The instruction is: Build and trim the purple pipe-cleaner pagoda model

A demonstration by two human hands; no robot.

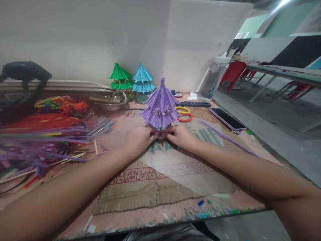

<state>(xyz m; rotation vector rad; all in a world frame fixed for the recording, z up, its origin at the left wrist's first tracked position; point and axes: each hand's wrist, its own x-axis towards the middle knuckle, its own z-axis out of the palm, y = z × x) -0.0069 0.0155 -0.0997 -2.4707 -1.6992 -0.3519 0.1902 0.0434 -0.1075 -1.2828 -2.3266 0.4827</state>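
Observation:
A purple two-tiered pavilion model (162,103), made of fuzzy pipe cleaners, stands upright on a printed cardboard sheet (135,197). My left hand (142,137) pinches the left side of its base, and my right hand (182,135) pinches the right side. The fingertips nearly meet beneath the lower roof tier, partly hiding the base. Behind it, near the wall, stand a green pavilion model (120,78) and a light blue one (142,78) of similar shape. Yellow and red scissor handles (185,117) show just right of the purple roof.
Loose pipe cleaners (42,144) and thin sticks cover the table's left side. A metal bowl (107,103) sits behind them. At right lie a phone (228,118), a purple pipe cleaner (228,137) and dark pliers (195,104), with a clear bottle (213,80) behind. Scraps litter the front edge.

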